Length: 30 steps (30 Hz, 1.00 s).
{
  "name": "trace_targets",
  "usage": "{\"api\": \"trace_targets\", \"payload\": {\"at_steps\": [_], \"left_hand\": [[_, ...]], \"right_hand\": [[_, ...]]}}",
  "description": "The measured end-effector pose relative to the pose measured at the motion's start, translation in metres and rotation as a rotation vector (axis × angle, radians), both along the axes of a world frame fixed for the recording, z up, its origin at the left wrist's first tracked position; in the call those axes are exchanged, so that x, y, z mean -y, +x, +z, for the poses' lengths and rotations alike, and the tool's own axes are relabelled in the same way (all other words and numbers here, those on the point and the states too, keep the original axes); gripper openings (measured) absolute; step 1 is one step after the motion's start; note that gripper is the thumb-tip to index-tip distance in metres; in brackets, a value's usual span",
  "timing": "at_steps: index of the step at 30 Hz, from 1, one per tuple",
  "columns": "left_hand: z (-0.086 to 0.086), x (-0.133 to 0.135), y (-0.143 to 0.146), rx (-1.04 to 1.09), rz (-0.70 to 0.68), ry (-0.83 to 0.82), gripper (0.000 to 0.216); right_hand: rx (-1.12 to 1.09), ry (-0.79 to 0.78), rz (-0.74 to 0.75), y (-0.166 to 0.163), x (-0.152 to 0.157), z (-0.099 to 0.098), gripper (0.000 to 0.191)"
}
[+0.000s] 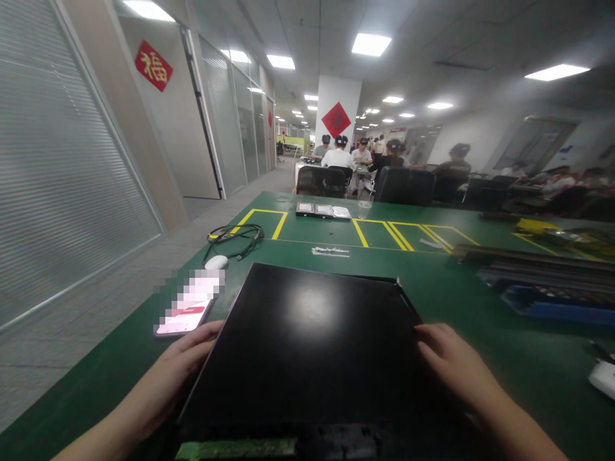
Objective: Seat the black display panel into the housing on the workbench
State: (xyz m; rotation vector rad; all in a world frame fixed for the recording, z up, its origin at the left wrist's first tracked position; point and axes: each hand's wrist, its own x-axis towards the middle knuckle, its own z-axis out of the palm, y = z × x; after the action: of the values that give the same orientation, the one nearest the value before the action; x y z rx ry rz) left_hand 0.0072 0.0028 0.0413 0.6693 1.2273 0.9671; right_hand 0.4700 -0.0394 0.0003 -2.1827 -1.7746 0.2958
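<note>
A flat black metal case (307,346) lies on the green table (509,346) right in front of me. My left hand (185,358) rests against its left edge with the fingers curled along the side. My right hand (451,362) lies on its right edge, fingers bent over the rim. A strip of green circuit board (235,449) shows at the case's near end.
A phone (185,314) with a lit screen lies left of the case, with a white mouse (216,262) and a coiled black cable (237,235) beyond. Three small drives (323,210) sit in a yellow-marked zone. Dark trays (542,275) fill the right. People sit at far tables.
</note>
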Motion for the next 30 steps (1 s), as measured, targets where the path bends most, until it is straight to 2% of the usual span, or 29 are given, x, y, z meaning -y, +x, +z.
{"api": "trace_targets", "payload": {"at_steps": [3,5,7,9,11,13,15,18,22,26,30], "left_hand": [[0.000,-0.001,-0.003,0.098,-0.027,-0.011,0.056],[-0.007,-0.004,-0.008,0.178,-0.026,0.000,0.049],[-0.016,-0.008,-0.012,0.165,-0.055,0.040,0.048],[-0.027,-0.011,-0.017,0.082,-0.096,0.094,0.049],[-0.035,-0.012,-0.019,-0.057,-0.059,0.253,0.045],[-0.037,-0.011,-0.021,-0.220,-0.034,0.416,0.044],[-0.036,-0.009,-0.023,-0.308,-0.066,0.516,0.045],[-0.032,-0.006,-0.024,-0.299,-0.128,0.529,0.051],[-0.031,-0.001,-0.019,-0.308,-0.008,0.581,0.058],[-0.033,0.002,-0.014,-0.333,0.042,0.639,0.057],[-0.029,-0.001,-0.018,-0.271,0.130,0.509,0.061]], "right_hand": [[-0.004,-0.003,0.002,0.000,0.000,-0.001,0.047],[-0.008,0.002,0.001,0.000,0.000,-0.001,0.048],[-0.013,0.005,0.001,0.000,0.000,-0.002,0.048],[-0.015,0.009,0.000,0.000,-0.001,-0.003,0.048],[-0.021,0.015,-0.001,0.000,0.000,-0.004,0.047],[-0.038,0.021,0.003,0.001,0.000,-0.004,0.048],[-0.071,0.034,-0.004,0.002,-0.001,-0.004,0.050],[-0.151,0.070,-0.051,0.003,-0.003,-0.007,0.059],[-0.280,0.156,-0.142,0.006,-0.007,-0.011,0.070],[-0.434,0.236,-0.211,0.007,-0.008,-0.005,0.053],[-0.791,0.253,-0.239,0.001,-0.005,0.011,0.039]]}}
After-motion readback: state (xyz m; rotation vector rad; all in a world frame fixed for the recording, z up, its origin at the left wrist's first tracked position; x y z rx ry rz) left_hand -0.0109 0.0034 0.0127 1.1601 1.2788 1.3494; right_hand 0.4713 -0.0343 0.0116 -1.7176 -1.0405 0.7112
